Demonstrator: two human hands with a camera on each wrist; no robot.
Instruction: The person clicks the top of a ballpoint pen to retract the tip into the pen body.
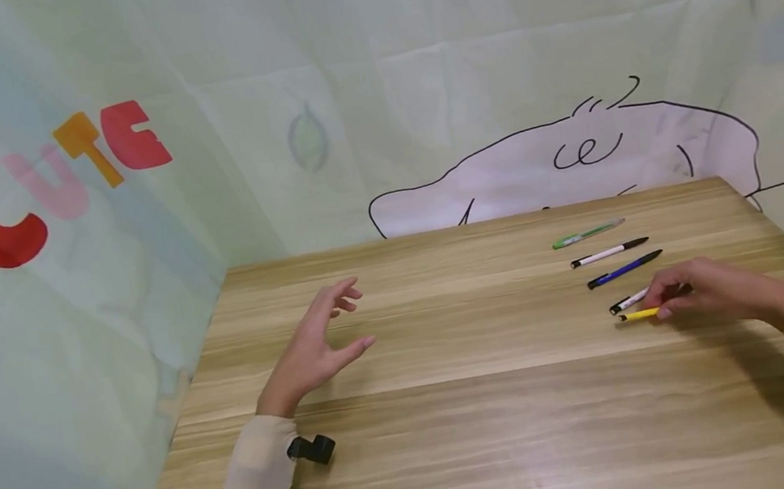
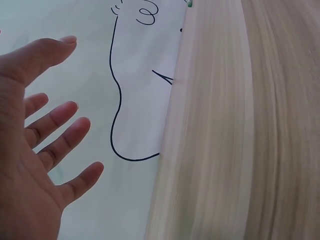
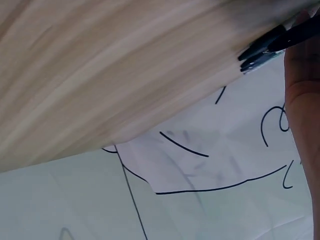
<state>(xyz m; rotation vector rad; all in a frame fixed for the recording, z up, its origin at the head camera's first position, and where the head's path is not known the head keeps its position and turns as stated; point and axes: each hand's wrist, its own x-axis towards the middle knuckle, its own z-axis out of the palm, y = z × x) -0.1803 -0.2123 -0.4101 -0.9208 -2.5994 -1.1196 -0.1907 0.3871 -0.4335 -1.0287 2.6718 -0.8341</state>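
Observation:
My right hand [image 1: 709, 291] is low over the right side of the table, thumb and fingers pinching a yellow pen [image 1: 639, 315]. Right beside it lies a white pen [image 1: 628, 301], its far part hidden by the fingers. Farther back, a blue pen [image 1: 624, 270], another white pen [image 1: 608, 253] and a green, clear-barrelled pen [image 1: 587, 234] form a slanting row. In the right wrist view, dark pen tips [image 3: 262, 47] show next to the hand [image 3: 304, 95]. My left hand [image 1: 316, 343] hovers over the left part of the table, fingers spread and holding nothing; the left wrist view shows its palm [image 2: 30, 195].
The wooden table [image 1: 459, 432] reaches back to a printed cloth [image 1: 391, 114] with a cartoon outline and the word CUTE. A small black device [image 1: 314, 448] sits at the left cuff. The cloth also runs along the table's left side.

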